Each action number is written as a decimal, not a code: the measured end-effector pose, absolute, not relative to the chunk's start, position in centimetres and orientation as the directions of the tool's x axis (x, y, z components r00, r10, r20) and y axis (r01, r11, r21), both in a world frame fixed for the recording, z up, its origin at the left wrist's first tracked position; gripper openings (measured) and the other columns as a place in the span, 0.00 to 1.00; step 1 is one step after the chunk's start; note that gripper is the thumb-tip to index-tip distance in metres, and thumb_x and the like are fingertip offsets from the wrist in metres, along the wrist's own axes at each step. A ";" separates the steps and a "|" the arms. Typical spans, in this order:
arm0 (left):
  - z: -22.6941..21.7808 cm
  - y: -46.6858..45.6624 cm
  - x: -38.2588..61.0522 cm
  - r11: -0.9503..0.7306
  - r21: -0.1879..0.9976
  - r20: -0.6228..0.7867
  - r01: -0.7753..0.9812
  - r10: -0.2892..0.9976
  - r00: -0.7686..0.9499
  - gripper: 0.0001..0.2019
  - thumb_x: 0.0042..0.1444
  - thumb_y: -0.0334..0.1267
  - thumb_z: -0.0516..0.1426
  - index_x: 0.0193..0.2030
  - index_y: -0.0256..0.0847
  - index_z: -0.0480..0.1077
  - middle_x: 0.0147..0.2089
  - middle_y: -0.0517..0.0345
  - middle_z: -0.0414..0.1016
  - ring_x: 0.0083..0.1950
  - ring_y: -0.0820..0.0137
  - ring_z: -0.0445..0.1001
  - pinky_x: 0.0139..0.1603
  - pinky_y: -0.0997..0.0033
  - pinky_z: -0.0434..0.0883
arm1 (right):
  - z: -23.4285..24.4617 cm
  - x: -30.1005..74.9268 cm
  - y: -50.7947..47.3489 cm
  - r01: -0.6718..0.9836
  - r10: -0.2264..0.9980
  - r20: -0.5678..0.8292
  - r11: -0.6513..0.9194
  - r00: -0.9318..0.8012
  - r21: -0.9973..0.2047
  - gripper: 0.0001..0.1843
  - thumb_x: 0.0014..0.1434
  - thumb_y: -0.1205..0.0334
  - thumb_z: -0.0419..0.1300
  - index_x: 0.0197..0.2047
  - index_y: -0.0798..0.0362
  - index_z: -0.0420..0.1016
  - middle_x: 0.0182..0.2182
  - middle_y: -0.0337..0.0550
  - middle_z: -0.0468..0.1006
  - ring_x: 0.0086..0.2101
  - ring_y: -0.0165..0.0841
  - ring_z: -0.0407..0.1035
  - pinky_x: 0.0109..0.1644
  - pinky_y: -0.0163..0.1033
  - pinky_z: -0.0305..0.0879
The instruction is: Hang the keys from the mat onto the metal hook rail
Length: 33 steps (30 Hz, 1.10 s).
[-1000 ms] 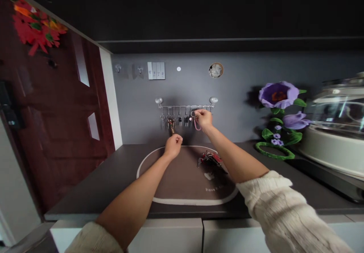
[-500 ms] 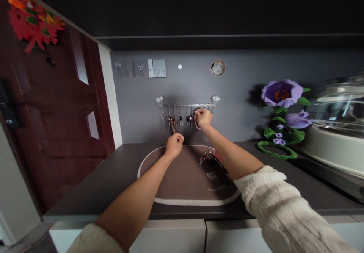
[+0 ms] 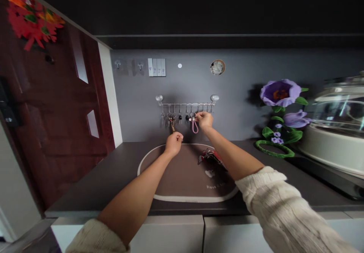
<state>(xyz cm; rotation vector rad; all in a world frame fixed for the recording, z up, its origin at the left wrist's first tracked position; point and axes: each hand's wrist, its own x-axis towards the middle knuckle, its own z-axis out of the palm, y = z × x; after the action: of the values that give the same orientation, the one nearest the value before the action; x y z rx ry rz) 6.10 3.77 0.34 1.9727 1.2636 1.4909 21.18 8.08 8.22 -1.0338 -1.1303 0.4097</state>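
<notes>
My right hand [image 3: 204,120] has its fingers pinched together at the right edge of a key ring [image 3: 193,114]. A pink loop strap [image 3: 194,126] hangs below that ring, which appears to sit on a hook of the clear hook rail [image 3: 187,104]. My left hand [image 3: 174,144] is curled closed, lower and to the left. Right above it dangles a brown patterned strap [image 3: 172,126]; whether the fingers grip its end is hidden. Several other bunches of keys [image 3: 180,118] hang along the rail's left half.
A brown oval mat [image 3: 176,181] lies on the dark counter, with a pile of red and dark keys [image 3: 210,156] on it. Purple plush flowers [image 3: 281,93] and a white appliance [image 3: 332,147] stand at the right. Overhead is a dark cabinet [image 3: 182,10].
My right hand has shifted slightly right, uncovering the key ring and the pink strap, which now hangs straight. My left hand stays in nearly the same place.
</notes>
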 end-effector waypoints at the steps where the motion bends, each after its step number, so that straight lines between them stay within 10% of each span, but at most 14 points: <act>1: 0.3 3.8 6.1 -0.536 0.724 0.577 0.435 0.815 0.045 0.05 0.48 0.31 0.50 0.27 0.36 0.66 0.26 0.58 0.70 0.28 0.75 0.68 0.33 0.75 0.63 | 8.2 21.2 8.0 0.211 0.733 0.538 0.498 0.415 -0.841 0.02 0.44 0.70 0.55 0.24 0.58 0.68 0.19 0.38 0.70 0.18 0.23 0.64 0.25 0.30 0.65; 20: 1.8 1.3 5.9 -0.475 0.822 0.469 0.315 0.878 0.099 0.07 0.50 0.35 0.51 0.27 0.35 0.66 0.23 0.58 0.69 0.24 0.76 0.66 0.29 0.76 0.63 | 7.2 23.7 1.8 0.077 0.846 0.491 0.486 0.207 -0.870 0.05 0.45 0.65 0.58 0.25 0.59 0.69 0.20 0.39 0.71 0.18 0.21 0.60 0.25 0.30 0.60; 33: 2.5 -1.2 10.0 -0.312 0.924 0.288 0.222 0.948 0.135 0.02 0.43 0.26 0.54 0.24 0.34 0.66 0.20 0.60 0.66 0.21 0.78 0.62 0.25 0.77 0.60 | 3.4 26.1 -2.3 0.304 0.925 0.380 0.361 0.003 -0.882 0.10 0.48 0.58 0.56 0.25 0.58 0.67 0.19 0.38 0.69 0.19 0.22 0.56 0.24 0.29 0.53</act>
<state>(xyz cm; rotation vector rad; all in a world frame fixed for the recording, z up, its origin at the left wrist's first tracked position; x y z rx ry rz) 9.98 -1.18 2.54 1.6660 1.1476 1.2290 26.06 -2.27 3.43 -1.1511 -1.5340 0.7152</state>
